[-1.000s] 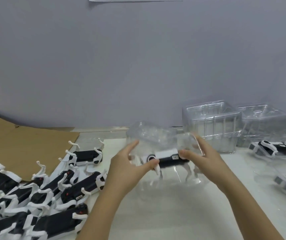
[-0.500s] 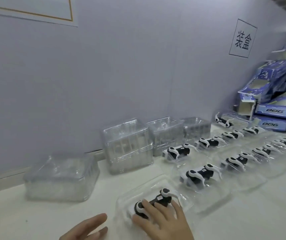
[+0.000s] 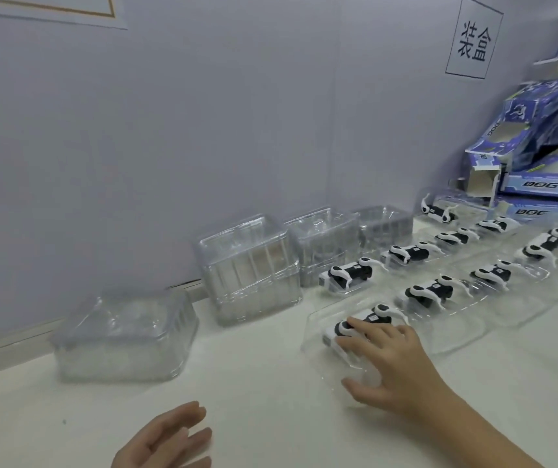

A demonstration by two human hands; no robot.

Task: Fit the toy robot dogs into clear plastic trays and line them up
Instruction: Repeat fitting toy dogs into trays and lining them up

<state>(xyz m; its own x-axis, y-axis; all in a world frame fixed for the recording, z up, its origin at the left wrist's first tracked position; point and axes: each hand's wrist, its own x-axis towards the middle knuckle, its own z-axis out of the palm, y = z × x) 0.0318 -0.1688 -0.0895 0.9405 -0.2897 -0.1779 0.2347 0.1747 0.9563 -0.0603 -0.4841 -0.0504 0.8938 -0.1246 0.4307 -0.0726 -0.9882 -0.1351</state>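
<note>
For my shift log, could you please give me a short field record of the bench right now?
right hand: fingers rest on nearest dog, thumb on its tray
left hand: open, holds nothing
near row: trayed dogs, running away to the right
far row: trayed dogs, nearer the wall
empty trays: four stacks along the wall
boxes: blue, marked DOG, piled far right
table: white

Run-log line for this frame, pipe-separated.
right hand: fingers on black-and-white toy robot dog in clear plastic tray | left hand: open, empty | stage: lining up tray
</note>
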